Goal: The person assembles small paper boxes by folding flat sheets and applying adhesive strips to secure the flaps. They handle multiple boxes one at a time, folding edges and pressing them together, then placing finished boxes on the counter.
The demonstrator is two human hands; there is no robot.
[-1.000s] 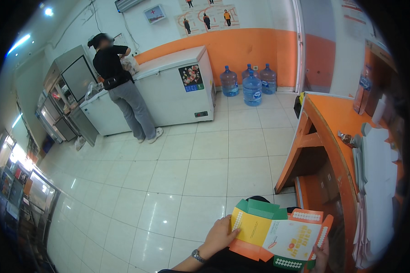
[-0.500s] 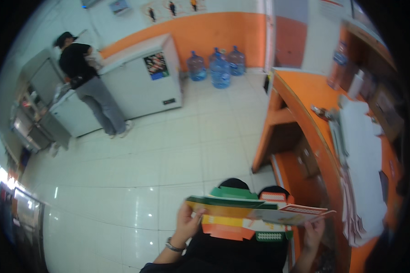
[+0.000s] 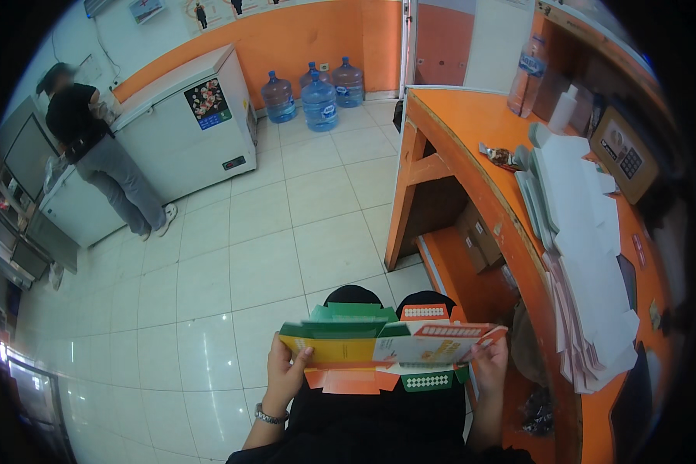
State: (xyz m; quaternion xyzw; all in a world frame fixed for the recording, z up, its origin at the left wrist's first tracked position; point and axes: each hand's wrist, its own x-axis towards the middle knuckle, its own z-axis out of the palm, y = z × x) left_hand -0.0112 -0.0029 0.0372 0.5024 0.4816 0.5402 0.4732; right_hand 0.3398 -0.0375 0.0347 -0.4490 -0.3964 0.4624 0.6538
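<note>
A flat printed cardboard carton (image 3: 352, 350) in yellow, white and green is held across my lap, tilted so its printed face shows. My left hand (image 3: 286, 373) is closed on its left end, thumb over the face. At its right end my right hand (image 3: 489, 362) grips the orange-white edge. Beneath it, resting on my dark-clothed thighs, lie more unfolded carton blanks with a green flap (image 3: 352, 312) above and an orange flap (image 3: 352, 381) below. The held carton hides the middle of these blanks.
On my right curves an orange counter (image 3: 472, 124) holding a stack of white flattened cartons (image 3: 576, 201), a bottle (image 3: 527, 77) and a white pump bottle (image 3: 564, 108). Far off, a person (image 3: 93, 147) leans over a white chest freezer (image 3: 185, 127); blue water jugs (image 3: 319, 104) stand beside it.
The held carton has tipped, so more of its yellow and white face shows. The camera view has turned rightward; both hands keep their hold.
</note>
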